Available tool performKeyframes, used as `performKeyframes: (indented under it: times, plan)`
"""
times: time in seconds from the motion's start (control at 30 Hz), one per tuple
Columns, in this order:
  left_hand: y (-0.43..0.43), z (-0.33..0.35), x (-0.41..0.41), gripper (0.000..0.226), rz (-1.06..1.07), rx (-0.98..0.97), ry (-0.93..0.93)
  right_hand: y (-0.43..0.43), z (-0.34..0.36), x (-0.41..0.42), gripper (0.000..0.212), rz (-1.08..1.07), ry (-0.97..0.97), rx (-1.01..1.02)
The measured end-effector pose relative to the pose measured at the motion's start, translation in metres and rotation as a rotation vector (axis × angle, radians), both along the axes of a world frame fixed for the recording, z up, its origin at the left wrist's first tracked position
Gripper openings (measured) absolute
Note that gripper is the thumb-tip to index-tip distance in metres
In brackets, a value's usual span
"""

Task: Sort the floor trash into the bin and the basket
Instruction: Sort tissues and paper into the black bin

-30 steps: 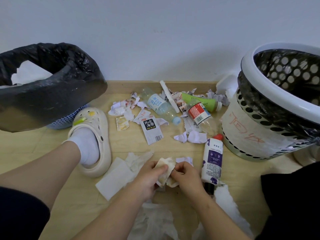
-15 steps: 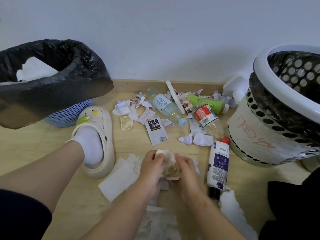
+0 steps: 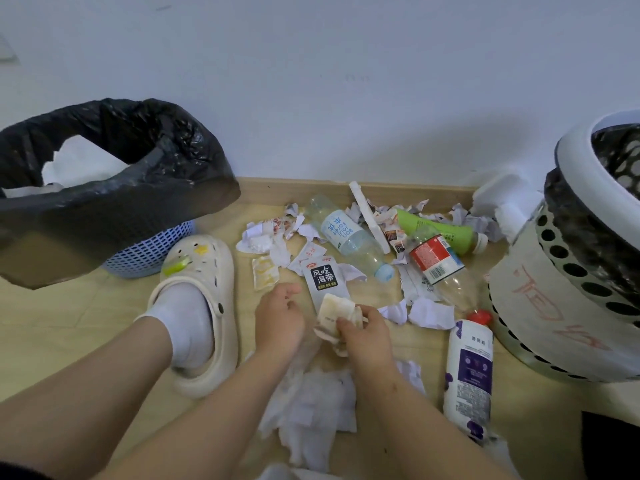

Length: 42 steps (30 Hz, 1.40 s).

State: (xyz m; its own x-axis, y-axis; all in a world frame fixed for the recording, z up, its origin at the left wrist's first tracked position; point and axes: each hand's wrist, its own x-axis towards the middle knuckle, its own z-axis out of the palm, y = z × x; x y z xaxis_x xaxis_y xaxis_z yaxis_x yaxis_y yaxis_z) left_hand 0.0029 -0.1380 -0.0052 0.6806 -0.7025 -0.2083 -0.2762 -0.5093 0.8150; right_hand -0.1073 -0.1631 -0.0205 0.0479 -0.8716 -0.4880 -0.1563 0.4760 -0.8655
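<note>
Crumpled, stained tissue wad, worked between both hands half a second ago, now pinched by the right hand alone, with the left hand drawn just clear to its left, fingers loosely curled and holding nothing. Judged as compacting finished and carry-off next: probably to the blue basket well out to the left of the left hand, already holding white paper, rather than the white bin well out to the right. Still to sort: loose tissue under the wrists, purple-labelled bottle just right of the right hand, further bottles and paper scraps beyond the fingertips.
</note>
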Motion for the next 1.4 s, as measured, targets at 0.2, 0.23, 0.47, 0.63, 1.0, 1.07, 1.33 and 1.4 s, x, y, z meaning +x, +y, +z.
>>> performKeyframes:
  times: [0.2,0.23,0.47,0.63,1.0,1.07,1.33,1.4]
  plan:
    - [-0.038,-0.012,0.061,0.049,-0.365,0.349,-0.448,-0.02,-0.008,0.01,0.029,0.084,0.146,0.036]
    - [-0.041,-0.016,0.064,0.05,-0.386,0.408,-0.456,-0.02,-0.009,0.01,0.028,0.11,0.178,0.037]
    - [-0.019,-0.032,0.044,0.025,-0.453,0.327,-0.645,-0.018,-0.006,0.007,0.025,0.233,0.27,0.003]
    - [0.005,-0.017,0.019,0.019,-0.138,0.116,-0.139,-0.002,-0.003,-0.009,0.012,0.216,0.203,-0.042]
    - [0.006,0.042,-0.043,0.024,0.212,0.075,0.762,0.012,0.028,-0.057,0.017,-0.02,-0.089,0.154]
    - [0.012,0.043,-0.052,0.026,0.159,0.06,0.699,0.016,0.035,-0.061,0.019,-0.022,-0.177,0.203]
    - [0.016,0.045,-0.069,0.018,0.208,0.088,0.746,0.025,0.061,-0.056,0.014,0.021,-0.382,0.216]
    - [0.015,0.051,-0.071,0.033,0.188,0.079,0.823,0.027,0.067,-0.057,0.014,0.059,-0.374,0.165]
